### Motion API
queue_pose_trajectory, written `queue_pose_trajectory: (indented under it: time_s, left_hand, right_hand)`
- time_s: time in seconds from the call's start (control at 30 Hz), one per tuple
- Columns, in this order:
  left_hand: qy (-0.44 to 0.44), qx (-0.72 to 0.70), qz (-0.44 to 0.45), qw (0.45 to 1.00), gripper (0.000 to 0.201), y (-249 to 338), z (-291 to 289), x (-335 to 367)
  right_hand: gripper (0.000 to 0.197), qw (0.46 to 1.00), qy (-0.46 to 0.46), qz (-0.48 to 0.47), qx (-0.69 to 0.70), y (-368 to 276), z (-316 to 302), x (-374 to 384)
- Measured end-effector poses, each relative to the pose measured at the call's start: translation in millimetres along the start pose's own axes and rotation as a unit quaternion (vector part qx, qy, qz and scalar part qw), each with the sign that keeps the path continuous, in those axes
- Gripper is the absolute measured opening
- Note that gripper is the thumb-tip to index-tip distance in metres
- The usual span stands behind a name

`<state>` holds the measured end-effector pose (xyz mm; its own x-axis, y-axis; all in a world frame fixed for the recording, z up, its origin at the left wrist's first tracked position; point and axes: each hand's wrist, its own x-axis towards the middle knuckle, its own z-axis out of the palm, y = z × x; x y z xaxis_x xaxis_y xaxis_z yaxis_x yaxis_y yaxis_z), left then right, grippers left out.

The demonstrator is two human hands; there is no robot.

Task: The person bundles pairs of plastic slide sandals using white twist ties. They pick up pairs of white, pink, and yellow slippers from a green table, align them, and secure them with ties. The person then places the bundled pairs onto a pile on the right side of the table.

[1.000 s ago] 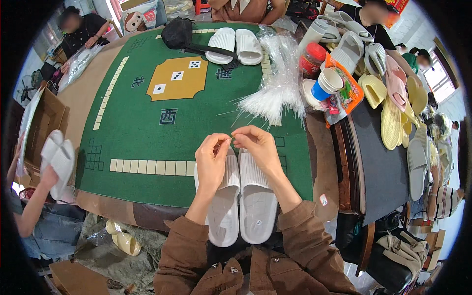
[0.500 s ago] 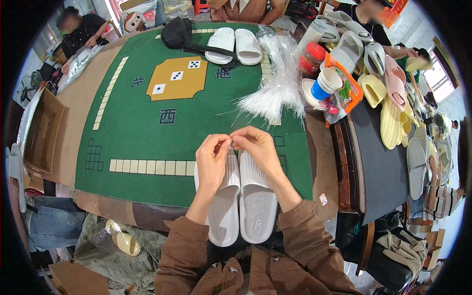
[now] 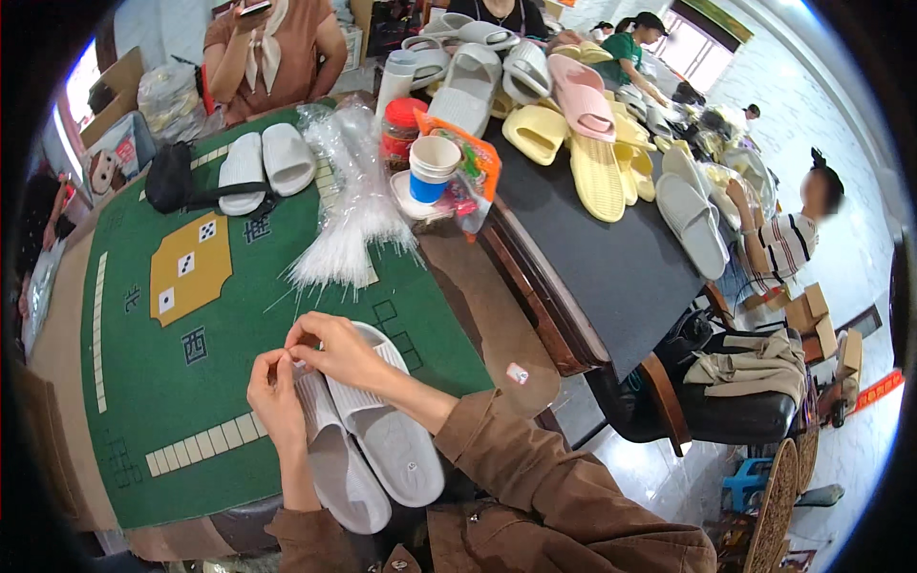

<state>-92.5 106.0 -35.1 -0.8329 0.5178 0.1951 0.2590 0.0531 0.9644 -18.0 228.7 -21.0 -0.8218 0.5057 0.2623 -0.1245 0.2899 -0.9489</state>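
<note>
— Working on which step?
— Seems to be fine fingertip work above the pale grey slippers, low in the frame, left of centre, at the edge of the green worktop.
— Holding what in the grip?
— Pinching narrowly with left hand and right hand; can't tell on what.
— And next?
— Probably calls for small, steady finger moves.

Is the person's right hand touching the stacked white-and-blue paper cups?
Apart: the head view shows green mat between the right hand and the cups.
</note>
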Motion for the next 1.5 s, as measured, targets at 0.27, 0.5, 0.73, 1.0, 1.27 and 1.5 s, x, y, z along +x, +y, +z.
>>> queue_pose_trajectory:
  time_s: [0.27,0.5,0.73,1.0,1.27,1.5]
  left_hand:
    - [-0.006,0.061,0.008,0.998,0.024,-6.5,-10.9,6.1]
    - [-0.025,0.183,0.200,0.962,0.041,67.5,-18.8,-21.3]
    - [-0.175,0.298,0.201,0.917,0.034,56.9,-63.0,-129.7]
    - [-0.220,0.480,0.163,0.833,0.050,41.5,-37.1,-162.8]
    - [-0.196,0.534,0.139,0.810,0.046,23.4,-19.3,-158.8]
    - [-0.184,0.516,0.182,0.817,0.047,11.8,-27.6,-156.8]
  right_hand:
    - [0.026,0.991,0.083,-0.033,-0.103,-63.8,-63.8,-32.8]
    - [0.024,0.892,0.405,0.016,-0.201,-69.1,-312.0,-105.7]
    - [0.043,0.582,0.628,0.094,-0.508,-43.3,-514.0,-206.9]
    - [0.051,0.669,0.614,0.144,-0.393,-39.4,-602.6,-219.2]
    - [0.042,0.712,0.497,0.212,-0.449,-13.6,-595.6,-210.5]
    - [0.031,0.839,0.468,0.084,-0.264,-113.1,-429.7,-237.2]
